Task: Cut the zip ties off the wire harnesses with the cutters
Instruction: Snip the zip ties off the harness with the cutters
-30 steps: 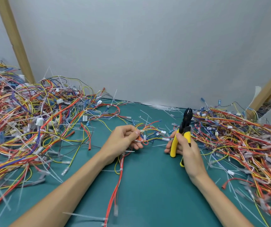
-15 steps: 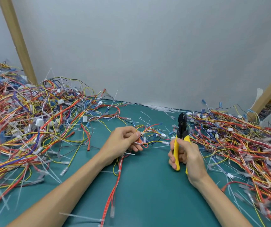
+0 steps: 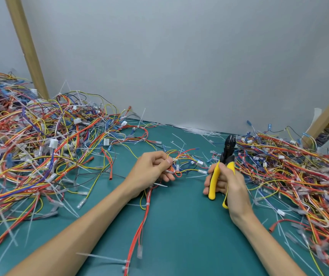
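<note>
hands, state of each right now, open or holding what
Left hand: holding the wire harness.
Right hand: holding the cutters.

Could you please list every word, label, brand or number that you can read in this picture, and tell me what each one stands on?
No text can be read here.
The cutters in the right hand: a small yellowish mark on the black head, too small and blurred to read.
The wire harness in the left hand and the white connectors: no print visible.
</note>
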`<state>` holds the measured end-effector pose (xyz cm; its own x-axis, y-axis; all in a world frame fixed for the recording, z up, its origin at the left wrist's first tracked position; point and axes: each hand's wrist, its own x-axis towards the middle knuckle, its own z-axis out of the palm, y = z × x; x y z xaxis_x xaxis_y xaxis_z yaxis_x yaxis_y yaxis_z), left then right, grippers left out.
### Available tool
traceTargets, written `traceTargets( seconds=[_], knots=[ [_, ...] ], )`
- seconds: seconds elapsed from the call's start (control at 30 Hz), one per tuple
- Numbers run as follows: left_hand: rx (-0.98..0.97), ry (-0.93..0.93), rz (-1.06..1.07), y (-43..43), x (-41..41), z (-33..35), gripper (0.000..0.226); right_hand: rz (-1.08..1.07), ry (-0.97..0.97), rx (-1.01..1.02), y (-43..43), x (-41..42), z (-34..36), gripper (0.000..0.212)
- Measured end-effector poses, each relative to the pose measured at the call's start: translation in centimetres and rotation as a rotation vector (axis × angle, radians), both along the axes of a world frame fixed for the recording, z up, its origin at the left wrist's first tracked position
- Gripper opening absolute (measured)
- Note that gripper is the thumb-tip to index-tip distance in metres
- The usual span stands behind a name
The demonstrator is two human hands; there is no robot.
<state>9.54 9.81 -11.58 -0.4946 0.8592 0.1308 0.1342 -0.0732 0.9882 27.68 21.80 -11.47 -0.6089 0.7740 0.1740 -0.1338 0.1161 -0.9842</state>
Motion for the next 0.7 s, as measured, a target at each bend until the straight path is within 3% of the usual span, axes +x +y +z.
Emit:
traceTargets(
  seconds=[0.7],
  knots=[
    [-0.014,0.021,-0.005,0.23,-0.49,-0.51,0.022,0.016,0.008,0.005,0.02,-0.22,-0.21,0.037]
  ],
)
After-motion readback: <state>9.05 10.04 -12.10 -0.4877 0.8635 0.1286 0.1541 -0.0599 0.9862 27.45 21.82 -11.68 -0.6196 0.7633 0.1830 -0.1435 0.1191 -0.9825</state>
